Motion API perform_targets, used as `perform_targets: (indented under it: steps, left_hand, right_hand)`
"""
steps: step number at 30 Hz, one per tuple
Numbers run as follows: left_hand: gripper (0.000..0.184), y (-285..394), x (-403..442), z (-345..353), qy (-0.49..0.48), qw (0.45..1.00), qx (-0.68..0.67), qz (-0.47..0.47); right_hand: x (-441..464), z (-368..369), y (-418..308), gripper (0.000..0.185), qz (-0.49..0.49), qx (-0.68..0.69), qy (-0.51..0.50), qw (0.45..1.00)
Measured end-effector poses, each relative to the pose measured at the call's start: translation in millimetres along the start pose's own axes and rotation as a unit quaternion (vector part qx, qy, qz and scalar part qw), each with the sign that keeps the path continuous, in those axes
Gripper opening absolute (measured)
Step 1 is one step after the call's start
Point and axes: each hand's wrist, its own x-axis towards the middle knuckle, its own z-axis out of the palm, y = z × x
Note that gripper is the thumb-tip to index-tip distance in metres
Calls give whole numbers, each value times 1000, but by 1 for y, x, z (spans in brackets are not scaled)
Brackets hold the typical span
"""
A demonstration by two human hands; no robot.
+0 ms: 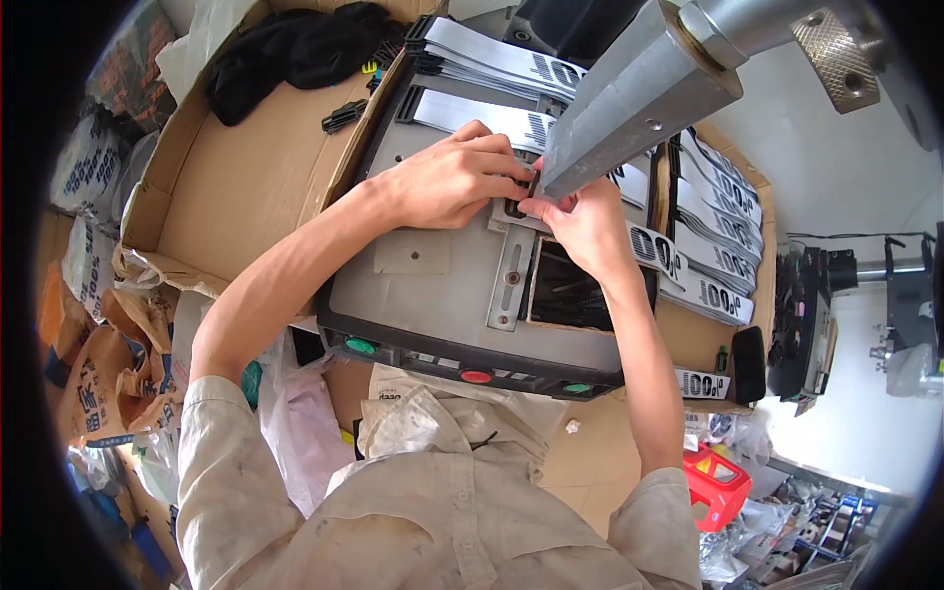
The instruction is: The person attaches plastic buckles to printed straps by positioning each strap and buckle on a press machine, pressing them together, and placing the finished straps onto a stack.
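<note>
My left hand [457,184] is closed, its fingertips pinching a small black plastic buckle [518,206] over the metal fixture [511,270] on the machine bed. Opposite it, my right hand [590,228] is also closed, thumb and fingers at the buckle and the end of a white strap [649,248] printed with black characters. That strap runs out to the right from beneath my right hand; its held end is mostly hidden by my fingers. Right above the hands slants the grey metal head [639,93] of the machine.
White straps with black buckles [482,49] lie behind my hands. A carton of printed straps [723,226] stands right; another carton [236,187] holds black cloth at left. Black parts fill a box [570,290] beside the fixture. Green and red buttons [477,377] line the front edge.
</note>
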Motion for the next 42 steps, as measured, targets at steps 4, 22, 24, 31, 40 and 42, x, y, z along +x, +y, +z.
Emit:
perform_targets:
  steps: [4, 22, 24, 31, 40, 42]
  left_hand:
    - [30, 0, 1, -2, 18, 999, 30, -2]
    - [45, 8, 7, -9, -51, 997, -19, -47]
    - [44, 7, 9, -14, -74, 997, -3, -39]
    - [54, 17, 7, -17, -135, 988, 39, -61]
    - [68, 88, -33, -58, -150, 973, 43, -172]
    - [75, 120, -43, -75, -173, 961, 7, -215]
  right_hand:
    - [2, -2, 0, 40, -23, -49, -24, 998]
    - [14, -13, -15, 51, -164, -146, -110, 969]
    - [15, -17, -17, 48, -131, -130, -143, 972]
    - [14, -22, 5, 46, -156, -112, -128, 973]
    - [-12, -103, 56, 38, 33, -165, -121, 978]
    - [-17, -109, 59, 37, 14, -188, -100, 977]
